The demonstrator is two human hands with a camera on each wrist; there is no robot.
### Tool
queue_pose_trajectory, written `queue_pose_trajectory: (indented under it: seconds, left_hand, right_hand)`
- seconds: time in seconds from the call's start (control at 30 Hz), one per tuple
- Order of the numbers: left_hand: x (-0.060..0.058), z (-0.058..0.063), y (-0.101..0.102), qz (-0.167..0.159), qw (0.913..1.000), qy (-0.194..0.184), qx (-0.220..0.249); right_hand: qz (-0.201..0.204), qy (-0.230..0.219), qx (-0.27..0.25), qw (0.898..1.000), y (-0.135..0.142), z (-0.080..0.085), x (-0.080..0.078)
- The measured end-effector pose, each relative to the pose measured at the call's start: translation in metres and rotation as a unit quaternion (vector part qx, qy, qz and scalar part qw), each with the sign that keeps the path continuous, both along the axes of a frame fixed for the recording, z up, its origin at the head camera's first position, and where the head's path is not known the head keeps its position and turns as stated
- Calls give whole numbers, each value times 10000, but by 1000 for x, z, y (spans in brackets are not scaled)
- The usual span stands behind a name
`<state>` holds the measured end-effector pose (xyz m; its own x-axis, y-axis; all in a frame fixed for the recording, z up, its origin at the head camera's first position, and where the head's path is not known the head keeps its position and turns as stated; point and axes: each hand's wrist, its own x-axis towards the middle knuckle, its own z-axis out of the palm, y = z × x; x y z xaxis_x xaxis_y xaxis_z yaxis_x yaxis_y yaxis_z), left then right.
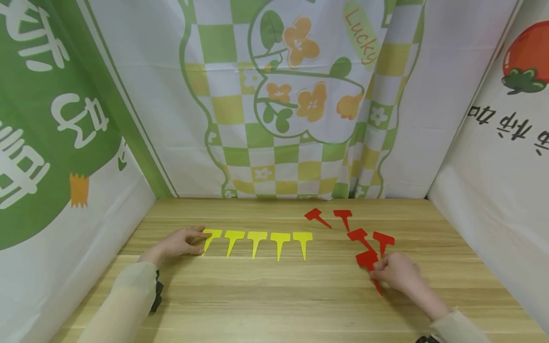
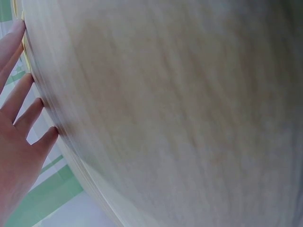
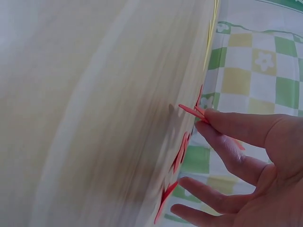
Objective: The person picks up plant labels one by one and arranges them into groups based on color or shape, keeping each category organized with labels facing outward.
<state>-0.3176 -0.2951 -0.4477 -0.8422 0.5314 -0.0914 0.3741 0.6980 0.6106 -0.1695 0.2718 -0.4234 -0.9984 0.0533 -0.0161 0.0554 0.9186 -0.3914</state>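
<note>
Several yellow T-shaped plant labels (image 1: 258,239) lie in a row across the table, stems towards the person. At the row's left end, the left hand (image 1: 182,242) rests its fingertips on the leftmost yellow label (image 1: 214,233). Its fingers look spread and fairly straight in the left wrist view. The right hand (image 1: 401,272) pinches a red T-shaped plant label (image 1: 366,259) between thumb and index finger. In the right wrist view this pinched label (image 3: 189,110) stands slightly off the tabletop. Other red labels (image 1: 342,215) lie loosely beyond the right hand, at differing angles.
The wooden table (image 1: 266,305) ends at a printed green-and-yellow checked curtain (image 1: 283,157) at the back. Printed cloth walls (image 1: 111,205) close in the left and right sides.
</note>
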Motion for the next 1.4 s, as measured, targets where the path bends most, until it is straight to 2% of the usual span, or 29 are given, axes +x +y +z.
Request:
queue_pose_trajectory:
  seconds: [0.57,0.87,1.4]
  left_hand:
    - [0,-1,0,40,10000,-24,-8]
    - [0,0,0,82,10000,-30,-33]
    - [-2,-4,-1,160,9998,-105,-23]
  right_hand:
    - [9,-199,-374,9991,-30,-1,-10]
    - [-1,-78,-508,9987,-51,0,-15]
    - [248,120,-1028,9943,-105,-7,-29]
